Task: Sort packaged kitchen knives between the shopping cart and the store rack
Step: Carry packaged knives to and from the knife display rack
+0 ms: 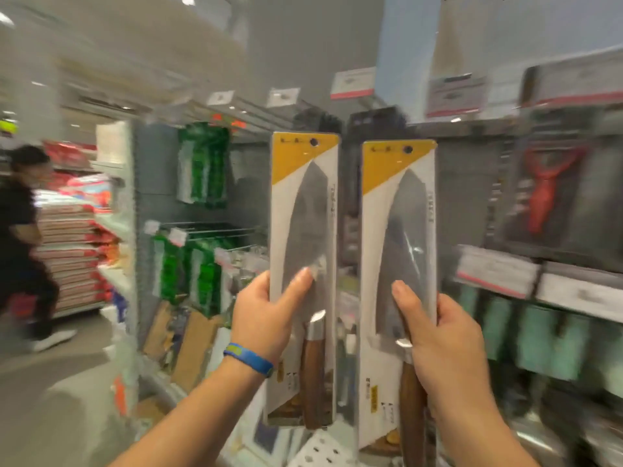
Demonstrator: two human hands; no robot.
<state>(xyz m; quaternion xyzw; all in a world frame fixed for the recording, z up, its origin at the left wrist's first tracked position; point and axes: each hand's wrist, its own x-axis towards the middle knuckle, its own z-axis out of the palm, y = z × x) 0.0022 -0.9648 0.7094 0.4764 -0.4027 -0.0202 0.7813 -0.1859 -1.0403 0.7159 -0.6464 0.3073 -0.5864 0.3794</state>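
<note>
Store shelving fills the background: a grey pegboard rack hung with green packs on the left, and darker packaged utensils on the right, a red peeler among them. In front of it two packaged kitchen knives are held up side by side, upright, close together but apart. The left hand grips the left knife pack at its left edge, thumb pressed on the clear front over the blade. The right hand grips the right knife pack lower down, thumb on the front, by the wooden handle. A blue wristband sits on the left wrist.

Each tall card is held low and from one side, so it could probably tilt or slide out of the grip. The hang hole at the top of each card is small. With both hands occupied, a hole may miss its peg and the card may knock neighbouring packs. The two packs look alike, so one could easily go to the wrong place. A passer-by is mid-stride in the aisle at far left, well apart.

No shopping cart can be made out; a perforated white surface at the bottom edge may belong to it, but that cannot be told. Blur smears the rack, so pegs and price labels are unreadable. The fingers behind the cards are hidden, and the right pack's lower end is cut off.
</note>
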